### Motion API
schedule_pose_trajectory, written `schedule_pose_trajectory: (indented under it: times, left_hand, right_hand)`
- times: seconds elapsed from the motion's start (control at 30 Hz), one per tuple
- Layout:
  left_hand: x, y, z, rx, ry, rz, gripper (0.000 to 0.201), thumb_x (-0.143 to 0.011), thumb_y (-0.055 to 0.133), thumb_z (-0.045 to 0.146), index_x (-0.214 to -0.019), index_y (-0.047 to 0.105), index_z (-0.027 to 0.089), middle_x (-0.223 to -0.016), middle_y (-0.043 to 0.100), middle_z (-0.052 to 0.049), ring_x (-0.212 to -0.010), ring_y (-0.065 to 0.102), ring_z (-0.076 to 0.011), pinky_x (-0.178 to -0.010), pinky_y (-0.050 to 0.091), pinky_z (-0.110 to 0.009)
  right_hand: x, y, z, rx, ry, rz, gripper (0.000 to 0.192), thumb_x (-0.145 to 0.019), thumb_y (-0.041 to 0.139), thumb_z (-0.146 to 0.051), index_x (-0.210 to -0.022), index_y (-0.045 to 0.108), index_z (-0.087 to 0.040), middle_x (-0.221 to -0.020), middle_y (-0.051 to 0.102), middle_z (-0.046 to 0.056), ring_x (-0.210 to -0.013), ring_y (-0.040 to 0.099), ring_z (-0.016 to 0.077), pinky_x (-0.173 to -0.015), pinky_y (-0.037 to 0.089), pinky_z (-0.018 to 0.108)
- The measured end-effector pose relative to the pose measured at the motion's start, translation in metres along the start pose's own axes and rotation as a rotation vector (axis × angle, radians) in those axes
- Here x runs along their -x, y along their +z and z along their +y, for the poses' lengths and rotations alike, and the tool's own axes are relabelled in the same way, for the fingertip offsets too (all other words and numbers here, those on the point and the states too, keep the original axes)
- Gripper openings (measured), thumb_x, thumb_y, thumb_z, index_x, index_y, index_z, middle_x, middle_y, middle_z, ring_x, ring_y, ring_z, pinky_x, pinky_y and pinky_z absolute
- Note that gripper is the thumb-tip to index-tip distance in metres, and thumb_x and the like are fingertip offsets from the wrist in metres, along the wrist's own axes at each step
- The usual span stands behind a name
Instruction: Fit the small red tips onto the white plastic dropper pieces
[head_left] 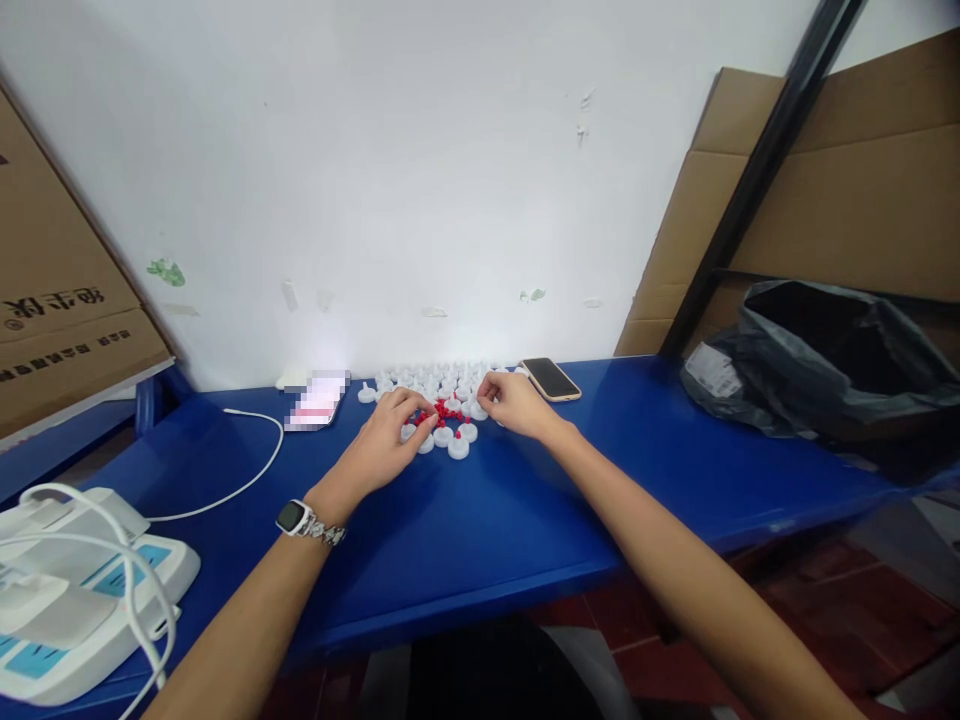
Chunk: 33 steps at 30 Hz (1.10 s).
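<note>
Many white nozzle caps (458, 449), round with a raised tip, stand on the blue table against the wall, and several in front carry red tips. Small red pieces (442, 412) lie heaped among them. My left hand (394, 430) wears a watch and reaches to the red pieces, its fingers curled and thumb and forefinger tips close together; whatever is between them is too small to make out. At the right side of the group, my right hand (514, 402) pinches with its fingertips at a white cap (478, 411), partly hidden by the fingers.
A dark-screened phone (552, 379) lies right of the caps, and a lit phone (319, 400) lies left. A white power strip (161, 575) with cables sits at the left front. A black plastic bag (847, 350) stands at the right, near cardboard (705, 170).
</note>
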<state>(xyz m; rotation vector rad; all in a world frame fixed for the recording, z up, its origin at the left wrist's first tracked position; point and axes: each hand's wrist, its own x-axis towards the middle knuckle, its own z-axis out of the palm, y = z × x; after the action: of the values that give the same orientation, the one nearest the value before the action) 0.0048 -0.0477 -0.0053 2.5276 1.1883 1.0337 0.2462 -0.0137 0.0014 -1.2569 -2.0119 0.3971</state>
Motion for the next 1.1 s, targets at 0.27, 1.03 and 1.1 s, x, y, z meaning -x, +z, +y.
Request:
schedule_pose_trajectory:
  times: [0.27,1.03,1.1]
  left_hand:
    - [-0.002,0.008,0.007,0.038,-0.03,0.051,0.045,-0.095,0.051,0.048,-0.133,0.049,0.024,-0.124,0.061,-0.01,-0.11,0.058,-0.0251,-0.091,0.049,-0.04]
    - [0.002,0.0,0.004,0.031,-0.157,-0.047,0.042,-0.1,0.036,0.052,-0.126,0.049,0.022,-0.11,0.06,-0.009,-0.09,0.061,-0.0214,-0.084,0.046,-0.038]
    - [0.002,0.0,0.004,0.027,-0.155,-0.05,0.042,-0.1,0.035,0.052,-0.124,0.05,0.022,-0.11,0.06,-0.009,-0.092,0.06,-0.022,-0.085,0.046,-0.039]
  right_hand:
    - [-0.001,0.019,-0.031,-0.495,-0.105,0.017,0.018,-0.083,0.063,-0.035,-0.086,0.064,-0.017,-0.076,0.068,0.002,-0.065,0.058,0.0126,-0.062,0.043,0.026]
    - [-0.014,0.034,-0.029,0.556,0.14,-0.147,0.015,-0.077,0.059,-0.026,-0.078,0.072,-0.017,-0.081,0.072,0.011,-0.092,0.061,0.0262,-0.09,0.026,0.04]
    - [-0.013,0.033,-0.026,0.522,0.137,-0.123,0.017,-0.079,0.061,-0.032,-0.081,0.072,-0.019,-0.083,0.073,0.009,-0.093,0.061,0.0265,-0.09,0.025,0.041]
